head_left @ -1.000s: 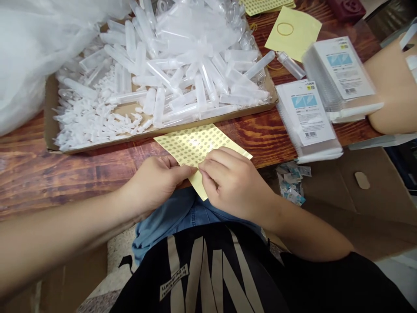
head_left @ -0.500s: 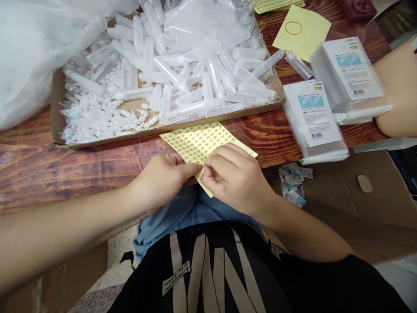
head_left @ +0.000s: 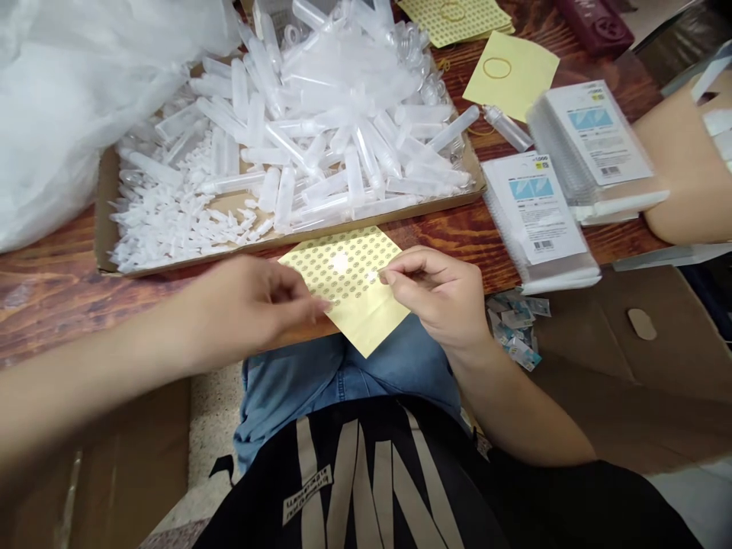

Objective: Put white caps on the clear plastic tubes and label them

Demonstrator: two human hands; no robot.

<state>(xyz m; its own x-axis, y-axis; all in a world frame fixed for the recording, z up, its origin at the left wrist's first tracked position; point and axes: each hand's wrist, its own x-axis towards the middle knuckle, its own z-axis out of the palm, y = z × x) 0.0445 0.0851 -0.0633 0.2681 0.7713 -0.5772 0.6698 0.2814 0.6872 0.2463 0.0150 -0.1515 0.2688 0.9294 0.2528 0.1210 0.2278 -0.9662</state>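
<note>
A yellow sheet of small round printed stickers point(head_left: 354, 267) lies at the table's front edge, one blank corner jutting over my lap. Above its right side is my right hand point(head_left: 443, 293), thumb and forefinger pinched together; whatever is between the tips is too small to name. My left hand point(head_left: 257, 305), blurred by motion, is at the sheet's left edge with its thumb and fingers apart. Just behind the sheet stands a shallow cardboard tray point(head_left: 286, 236) heaped with clear plastic tubes point(head_left: 332, 183) and small white nozzle-like tips point(head_left: 171, 221).
At right are two stacks of clear packs with printed cards point(head_left: 540, 206) point(head_left: 609, 133), another person's arm point(head_left: 675, 152) beside them. Behind lie a yellow paper point(head_left: 515, 84) with a rubber band, a loose tube point(head_left: 508, 128) and more sticker sheets point(head_left: 474, 23). A plastic bag point(head_left: 85, 114) sits left; a cardboard box point(head_left: 618, 366) stands below.
My left hand has let go of the sheet's edge and shifted left. My right hand, pinched, has come up and right from the sheet's near edge. The view has tilted slightly.
</note>
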